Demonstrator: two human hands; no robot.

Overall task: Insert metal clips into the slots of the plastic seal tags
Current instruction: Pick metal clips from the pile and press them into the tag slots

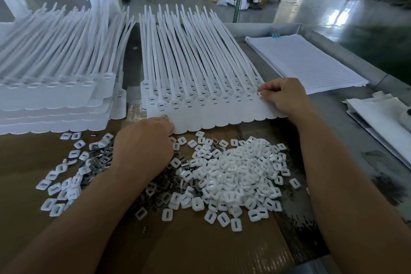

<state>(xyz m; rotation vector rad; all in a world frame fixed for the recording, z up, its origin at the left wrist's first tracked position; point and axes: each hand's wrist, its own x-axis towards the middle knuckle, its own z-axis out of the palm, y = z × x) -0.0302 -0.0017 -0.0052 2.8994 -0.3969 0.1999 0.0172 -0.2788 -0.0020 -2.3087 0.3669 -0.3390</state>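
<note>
No writing can be read. The ruled sheets (311,62) at far right show only fine lines, held by a blue clip (275,34) at their far edge.

The tags (200,107) are white plastic, joined side by side into a sheet at the centre of the table (347,104). Their rounded flaps face near and their long thin straps fan away to the far side. Each head carries a small raised box with a dark slot. A taller stack (55,100) of the same sheets lies to the left.

Near the sheet, on brown cardboard (200,247), lies a heap of white square caps (240,176), each with a slot. Dark grey metal clips (155,187) are mixed in at its left.

The left hand (144,147) lies knuckles up over the clips, its fingers curled under and its fingertips touching the sheet's near left corner. I cannot tell whether it holds anything.

The right hand (284,98) rests on the sheet's right end. Its fingers are curled, and thumb and forefinger pinch the head of the rightmost tag. Whether a clip sits between them is too small to tell.
</note>
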